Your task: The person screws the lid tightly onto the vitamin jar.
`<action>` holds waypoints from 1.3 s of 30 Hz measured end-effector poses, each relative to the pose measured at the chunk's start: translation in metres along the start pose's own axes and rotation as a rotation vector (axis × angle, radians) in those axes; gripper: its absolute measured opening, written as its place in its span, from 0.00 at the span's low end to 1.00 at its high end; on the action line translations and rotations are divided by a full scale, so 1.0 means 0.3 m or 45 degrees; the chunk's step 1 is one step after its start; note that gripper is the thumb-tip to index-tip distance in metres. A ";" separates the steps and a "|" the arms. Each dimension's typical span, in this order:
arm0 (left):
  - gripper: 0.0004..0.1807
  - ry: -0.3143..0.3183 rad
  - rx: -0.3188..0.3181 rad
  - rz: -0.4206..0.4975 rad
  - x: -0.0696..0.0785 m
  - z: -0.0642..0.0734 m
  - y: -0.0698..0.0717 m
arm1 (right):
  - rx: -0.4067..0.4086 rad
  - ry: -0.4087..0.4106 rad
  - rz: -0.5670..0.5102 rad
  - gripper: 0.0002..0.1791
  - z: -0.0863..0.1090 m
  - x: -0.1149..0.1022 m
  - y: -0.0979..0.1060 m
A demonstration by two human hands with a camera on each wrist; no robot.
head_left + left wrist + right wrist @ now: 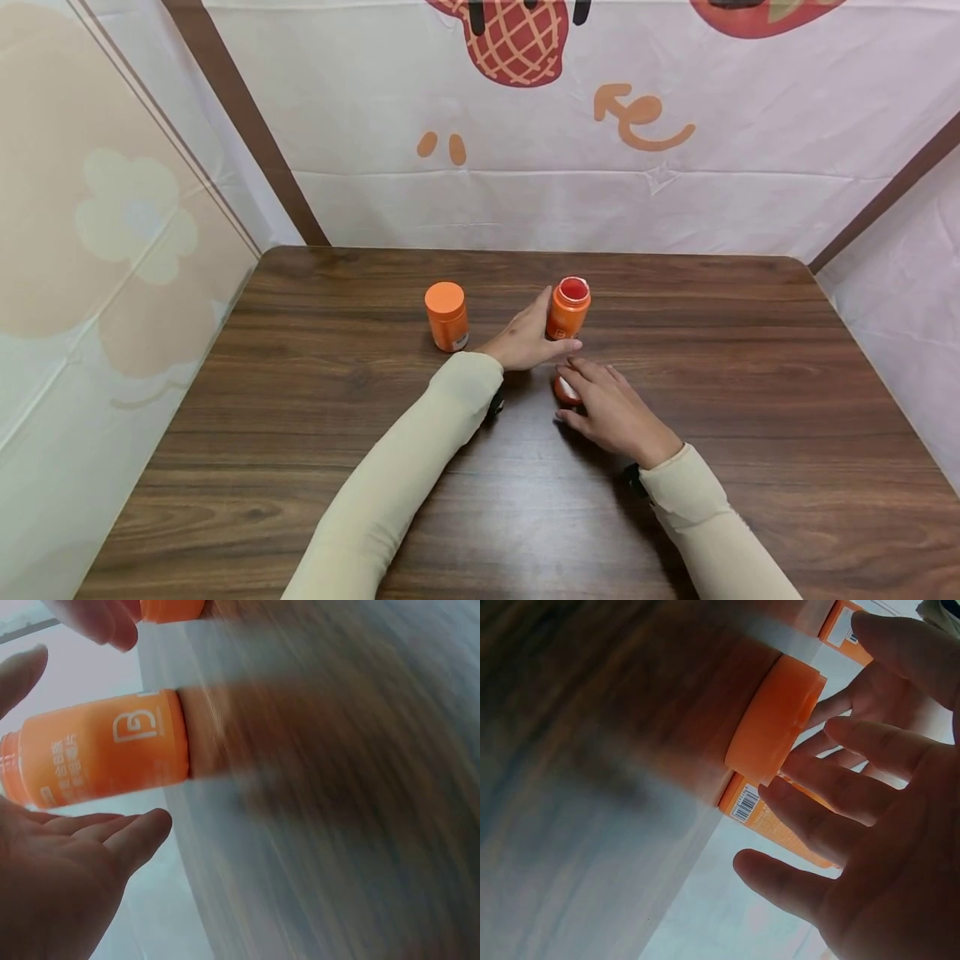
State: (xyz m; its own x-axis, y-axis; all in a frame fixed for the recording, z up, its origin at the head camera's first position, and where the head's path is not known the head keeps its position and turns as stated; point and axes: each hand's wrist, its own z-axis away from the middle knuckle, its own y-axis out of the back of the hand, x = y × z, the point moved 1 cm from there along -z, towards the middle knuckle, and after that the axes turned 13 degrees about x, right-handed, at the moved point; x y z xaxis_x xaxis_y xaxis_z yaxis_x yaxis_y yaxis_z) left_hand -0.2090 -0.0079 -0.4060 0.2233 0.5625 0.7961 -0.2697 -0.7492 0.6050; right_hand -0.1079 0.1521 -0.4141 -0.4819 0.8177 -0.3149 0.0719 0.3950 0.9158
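Note:
An orange bottle stands upright without a lid, its red-rimmed mouth showing. My left hand is beside it, fingers on its far left side and thumb in front. In the left wrist view, gaps show between that hand and the bottle. Nearer to me, an orange cap lies on the table with its white inside up. Over the cap reaches my right hand, thumb and fingers apart. The right wrist view has its fingertips close to the cap; whether they touch it I cannot tell.
To the left stands a second orange bottle with its lid on, near my left forearm. Both bottles are toward the back of the brown wooden table. A printed cloth hangs behind the table.

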 end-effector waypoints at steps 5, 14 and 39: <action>0.53 0.031 0.097 -0.005 0.022 -0.023 -0.014 | 0.001 0.008 0.024 0.34 -0.003 0.001 0.000; 0.45 0.087 0.156 -0.022 0.050 -0.039 -0.021 | 0.050 0.076 0.077 0.30 -0.001 -0.001 0.004; 0.33 0.076 0.202 0.045 0.051 -0.028 -0.033 | 0.048 0.076 0.084 0.28 0.005 -0.013 0.001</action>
State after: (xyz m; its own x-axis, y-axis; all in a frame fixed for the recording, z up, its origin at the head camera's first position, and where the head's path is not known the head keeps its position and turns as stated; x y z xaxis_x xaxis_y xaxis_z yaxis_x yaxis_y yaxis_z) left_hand -0.2107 0.0111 -0.3997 0.1589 0.5508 0.8194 -0.1239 -0.8123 0.5700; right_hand -0.1046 0.1498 -0.4129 -0.5264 0.8164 -0.2374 0.1376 0.3573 0.9238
